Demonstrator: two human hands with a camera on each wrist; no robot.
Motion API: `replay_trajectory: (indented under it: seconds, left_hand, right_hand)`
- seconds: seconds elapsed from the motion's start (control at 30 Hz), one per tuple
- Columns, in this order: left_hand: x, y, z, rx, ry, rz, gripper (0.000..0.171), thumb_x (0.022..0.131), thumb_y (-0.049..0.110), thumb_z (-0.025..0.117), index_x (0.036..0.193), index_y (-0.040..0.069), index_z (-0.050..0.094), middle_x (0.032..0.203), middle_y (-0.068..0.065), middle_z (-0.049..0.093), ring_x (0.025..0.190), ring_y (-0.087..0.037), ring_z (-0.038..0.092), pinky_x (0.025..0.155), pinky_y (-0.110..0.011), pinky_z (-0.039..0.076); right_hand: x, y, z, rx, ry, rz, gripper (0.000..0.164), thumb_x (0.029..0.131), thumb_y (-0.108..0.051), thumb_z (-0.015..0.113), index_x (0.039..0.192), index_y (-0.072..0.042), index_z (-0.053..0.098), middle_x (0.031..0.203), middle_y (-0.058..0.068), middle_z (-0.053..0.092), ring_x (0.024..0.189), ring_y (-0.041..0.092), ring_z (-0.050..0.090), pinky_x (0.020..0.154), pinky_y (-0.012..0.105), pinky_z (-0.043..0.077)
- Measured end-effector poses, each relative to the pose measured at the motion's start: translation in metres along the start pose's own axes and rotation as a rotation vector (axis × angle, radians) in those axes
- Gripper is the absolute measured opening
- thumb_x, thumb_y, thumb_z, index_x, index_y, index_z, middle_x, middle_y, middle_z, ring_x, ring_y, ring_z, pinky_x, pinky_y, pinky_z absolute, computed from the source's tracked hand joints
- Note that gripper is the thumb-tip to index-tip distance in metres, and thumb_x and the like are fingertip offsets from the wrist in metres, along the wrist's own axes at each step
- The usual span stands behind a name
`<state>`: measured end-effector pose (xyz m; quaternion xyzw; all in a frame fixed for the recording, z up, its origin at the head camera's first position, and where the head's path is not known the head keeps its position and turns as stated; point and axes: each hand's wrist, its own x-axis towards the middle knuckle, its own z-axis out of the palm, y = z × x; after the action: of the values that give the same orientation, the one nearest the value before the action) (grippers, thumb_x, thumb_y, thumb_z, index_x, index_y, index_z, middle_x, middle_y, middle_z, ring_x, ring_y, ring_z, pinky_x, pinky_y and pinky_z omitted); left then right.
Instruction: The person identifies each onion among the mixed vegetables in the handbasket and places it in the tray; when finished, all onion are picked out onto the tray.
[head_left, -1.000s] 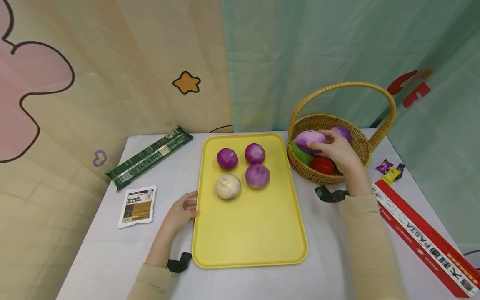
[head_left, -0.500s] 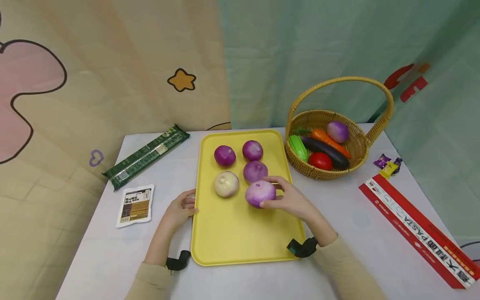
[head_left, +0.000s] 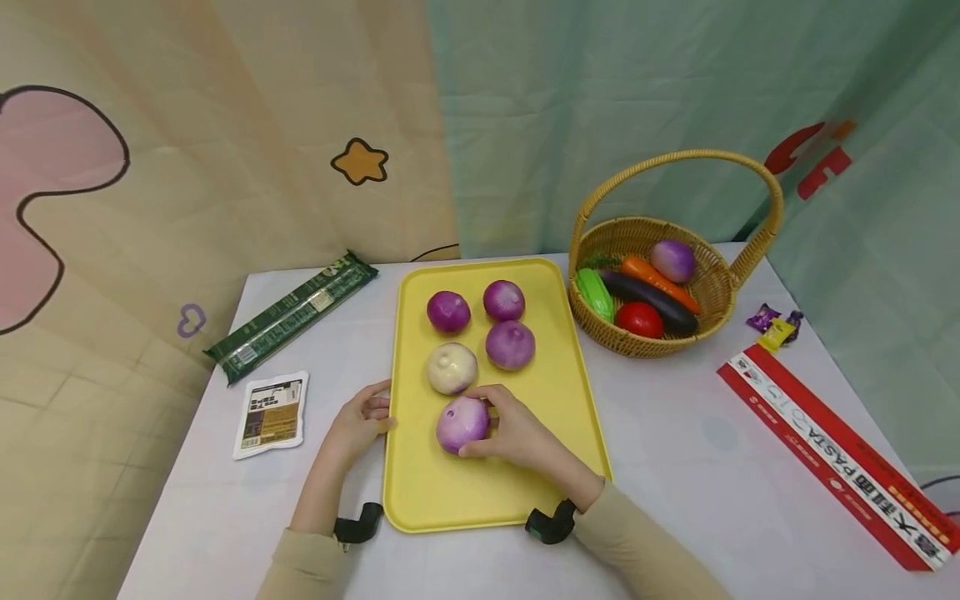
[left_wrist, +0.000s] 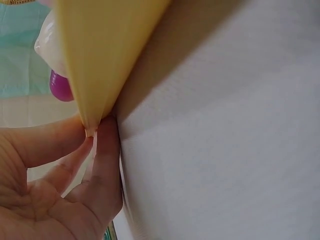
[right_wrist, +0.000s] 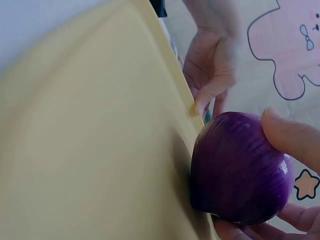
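My right hand (head_left: 525, 435) grips a purple-and-white onion (head_left: 461, 425) from its right side, close over the yellow tray (head_left: 450, 496). In the right wrist view, thumb and fingers go round that onion (right_wrist: 240, 170), whose near side is deep purple. At the tray's left edge, my left hand (head_left: 356, 427) pinches the rim; the left wrist view has the rim (left_wrist: 92, 122) between thumb and fingers. Behind the held onion sit a white onion (head_left: 452, 368) and three purple ones: a paler onion (head_left: 511, 345), a dark onion (head_left: 448, 312) and a striped onion (head_left: 504, 300).
A wicker basket (head_left: 630, 343) at the back right holds an eggplant (head_left: 648, 302), a carrot (head_left: 660, 283), a tomato (head_left: 640, 320), a green vegetable (head_left: 595, 293) and another onion (head_left: 673, 261). Right lies a red pasta box (head_left: 840, 458); left, a green packet (head_left: 292, 317) and white pouch (head_left: 272, 414).
My right hand has carried the onion from over the basket leftward and toward me, down to the tray in front of the white onion. The left hand stays at the tray's edge.
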<state>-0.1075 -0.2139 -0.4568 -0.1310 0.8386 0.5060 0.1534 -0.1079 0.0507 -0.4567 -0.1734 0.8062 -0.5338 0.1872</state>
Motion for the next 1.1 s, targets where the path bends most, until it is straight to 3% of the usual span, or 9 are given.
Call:
replay_trajectory:
  seconds: [0.23, 0.33, 0.57, 0.73, 0.9, 0.97, 1.1]
  left_hand:
    - [0.001, 0.002, 0.000, 0.007, 0.019, 0.010, 0.062, 0.087, -0.007, 0.063, 0.145, 0.003, 0.045, 0.120, -0.022, 0.056, 0.107, -0.027, 0.057, 0.077, -0.021, 0.051]
    - [0.002, 0.002, 0.000, 0.005, 0.018, 0.013, 0.061, 0.087, -0.007, 0.063, 0.145, 0.002, 0.045, 0.119, -0.022, 0.055, 0.107, -0.028, 0.057, 0.077, -0.022, 0.051]
    - [0.002, 0.004, 0.001, 0.003, 0.015, 0.019, 0.061, 0.088, -0.007, 0.062, 0.145, 0.002, 0.045, 0.119, -0.022, 0.055, 0.107, -0.028, 0.057, 0.078, -0.023, 0.051]
    - [0.003, 0.004, 0.000, 0.000, 0.013, 0.023, 0.061, 0.088, -0.007, 0.062, 0.146, 0.002, 0.044, 0.120, -0.023, 0.055, 0.107, -0.028, 0.057, 0.078, -0.023, 0.051]
    - [0.002, 0.003, 0.000, 0.006, 0.011, 0.019, 0.062, 0.088, -0.006, 0.061, 0.146, 0.002, 0.043, 0.120, -0.023, 0.056, 0.108, -0.027, 0.059, 0.078, -0.021, 0.051]
    - [0.001, 0.002, 0.000, 0.006, 0.006, 0.020, 0.062, 0.088, -0.005, 0.061, 0.147, 0.002, 0.042, 0.120, -0.023, 0.057, 0.108, -0.028, 0.059, 0.078, -0.021, 0.051]
    - [-0.001, 0.000, 0.001, 0.010, -0.001, 0.023, 0.062, 0.089, -0.004, 0.061, 0.147, 0.002, 0.042, 0.121, -0.024, 0.057, 0.109, -0.029, 0.059, 0.081, -0.024, 0.051]
  right_hand:
    - [0.002, -0.005, 0.004, -0.048, 0.065, 0.007, 0.074, 0.075, -0.026, 0.087, 0.135, -0.005, 0.048, 0.132, 0.012, 0.051, 0.115, 0.026, 0.059, 0.095, 0.039, 0.051]
    - [0.001, -0.007, 0.002, -0.016, 0.072, 0.025, 0.073, 0.076, -0.025, 0.086, 0.136, -0.005, 0.049, 0.134, 0.012, 0.051, 0.118, 0.029, 0.059, 0.099, 0.041, 0.051]
    - [-0.005, -0.012, -0.021, 0.053, 0.075, 0.058, 0.068, 0.082, -0.026, 0.081, 0.137, -0.005, 0.049, 0.140, 0.016, 0.050, 0.128, 0.033, 0.052, 0.106, 0.045, 0.047]
    - [-0.010, -0.024, -0.061, 0.119, 0.115, 0.037, 0.056, 0.090, -0.019, 0.071, 0.138, 0.000, 0.048, 0.143, 0.021, 0.049, 0.133, 0.039, 0.048, 0.106, 0.047, 0.046]
    - [-0.010, -0.032, -0.115, 0.075, 0.264, 0.031, 0.050, 0.094, -0.021, 0.067, 0.137, -0.002, 0.051, 0.141, 0.018, 0.053, 0.131, 0.034, 0.050, 0.106, 0.048, 0.045]
    - [-0.009, -0.032, -0.139, 0.046, 0.343, 0.043, 0.050, 0.095, -0.026, 0.066, 0.137, -0.004, 0.052, 0.139, 0.017, 0.055, 0.129, 0.030, 0.052, 0.106, 0.045, 0.045]
    - [-0.004, -0.030, -0.186, 0.062, 0.521, 0.075, 0.054, 0.095, -0.034, 0.065, 0.138, -0.007, 0.051, 0.136, 0.010, 0.057, 0.121, 0.015, 0.055, 0.101, 0.027, 0.047]
